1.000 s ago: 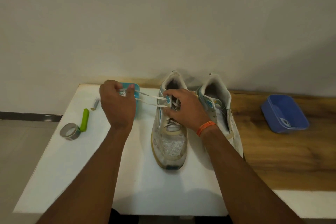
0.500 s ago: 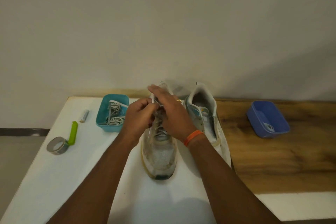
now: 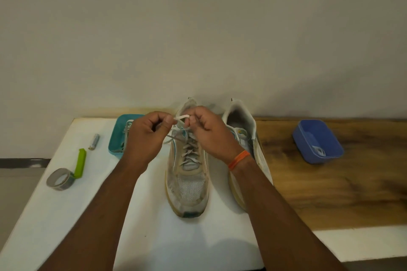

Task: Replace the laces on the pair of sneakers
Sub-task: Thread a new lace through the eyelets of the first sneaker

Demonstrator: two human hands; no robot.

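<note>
Tying off the left sneaker
Both hands, left hand and right hand, pinch the limp, light lace near its ends.

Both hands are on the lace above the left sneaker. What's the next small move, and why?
Probably cross the two ends and pull them snug into a first knot. The left hand and right hand both pinch the lace just above the sneaker, whose crossings already run up to the top eyelets, so tying off looks due. The other sneaker shows no crossings.
</note>
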